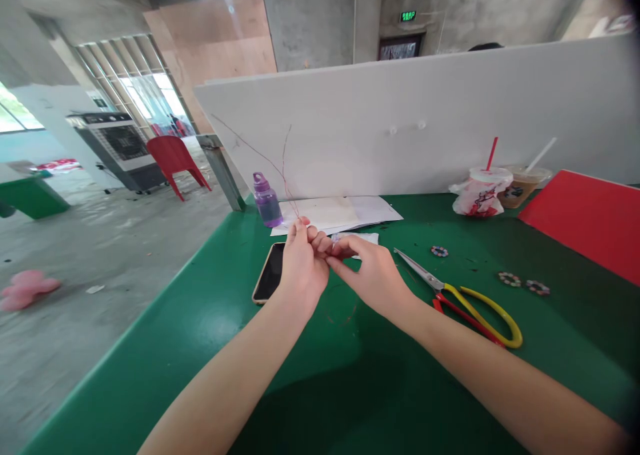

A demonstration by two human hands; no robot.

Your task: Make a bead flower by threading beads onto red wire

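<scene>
My left hand is closed on a thin reddish cord, whose two loose ends rise and fork above the fingers. Close against it, my right hand pinches at the same spot with thumb and forefinger; whatever lies between those fingertips is too small to make out. A strand of similar cord hangs in a faint loop below the hands. Under the left wrist lies a phone, partly covered by the hand. Scissors with yellow and red handles rest to the right of my right hand.
Beaded rings lie on the green table. A purple bottle and papers stand by the white partition. Two drink cups and a red board are at the right. A red chair stands beyond the table's left edge.
</scene>
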